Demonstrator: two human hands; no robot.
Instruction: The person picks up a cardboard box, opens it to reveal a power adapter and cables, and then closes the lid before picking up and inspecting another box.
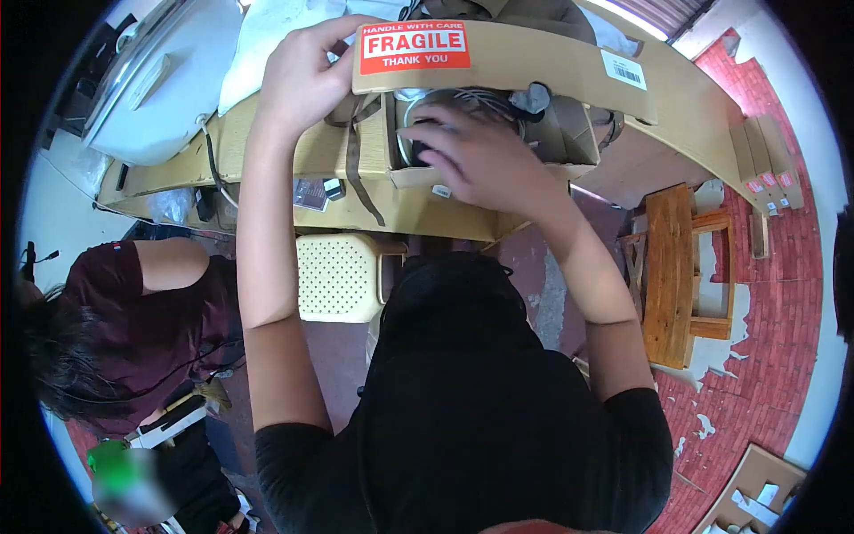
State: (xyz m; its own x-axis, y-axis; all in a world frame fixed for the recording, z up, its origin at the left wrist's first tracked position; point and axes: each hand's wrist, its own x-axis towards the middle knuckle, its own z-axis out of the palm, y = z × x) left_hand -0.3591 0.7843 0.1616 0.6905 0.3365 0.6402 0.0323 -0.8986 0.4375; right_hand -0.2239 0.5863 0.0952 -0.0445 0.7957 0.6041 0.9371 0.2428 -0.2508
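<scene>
A cardboard box (583,142) is on the wooden table in front of me, its long flap (543,71) raised and bearing a red FRAGILE sticker (414,47) and a small barcode label (624,69). My left hand (307,80) grips the flap's left end, thumb and fingers closed about its edge. Inside the box lie bundled grey cables (485,100) and a small grey piece (534,98). My right hand (476,160) is over the box opening, slightly blurred, with its fingers stretched apart toward the left. Whatever is beneath its palm is hidden.
A dark strap (354,165) hangs over the table edge (311,160). A large white appliance (165,76) stands left. Below are a cream perforated stool (338,278) and a wooden stool (669,276). Closed long boxes (765,165) lean right. Other people (151,329) are at left.
</scene>
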